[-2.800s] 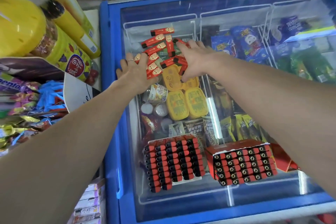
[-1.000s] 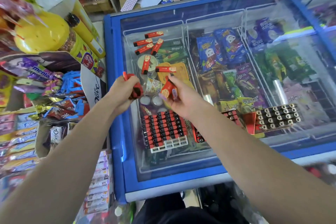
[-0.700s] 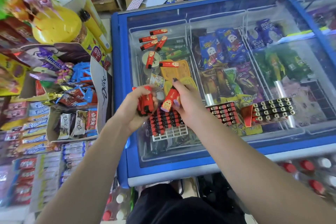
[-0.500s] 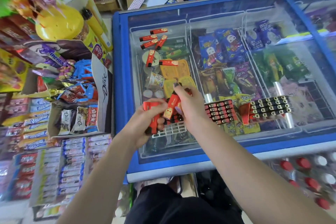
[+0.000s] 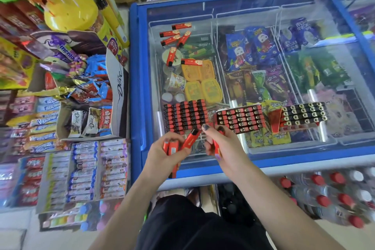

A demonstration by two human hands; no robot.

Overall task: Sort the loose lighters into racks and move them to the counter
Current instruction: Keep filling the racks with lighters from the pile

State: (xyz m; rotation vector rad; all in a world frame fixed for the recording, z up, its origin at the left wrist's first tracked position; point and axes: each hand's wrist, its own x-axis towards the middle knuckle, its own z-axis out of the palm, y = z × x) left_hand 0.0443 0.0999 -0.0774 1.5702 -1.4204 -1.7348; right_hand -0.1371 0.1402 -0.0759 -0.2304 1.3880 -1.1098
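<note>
Three filled lighter racks (image 5: 185, 115) (image 5: 240, 118) (image 5: 303, 115) are lying in a row across the near part of the freezer lid (image 5: 253, 14), leaving a bare strip of glass only along its near edge. Six loose lighters (image 5: 178, 35) are scattering over the far left pane, while the middle and right panes beyond the racks are lying open. Candy boxes (image 5: 89, 119) are crowding the freezer's left side.

Six loose red lighters (image 5: 176, 36) lie scattered flat on the freezer's glass lid, far left end. Three racks sit near its front edge: left rack (image 5: 185, 114), middle rack (image 5: 240, 118), right rack (image 5: 303, 113), all packed with red-and-black lighters. More red lighters held: a bunch (image 5: 172, 148) and one (image 5: 216, 146).
</note>
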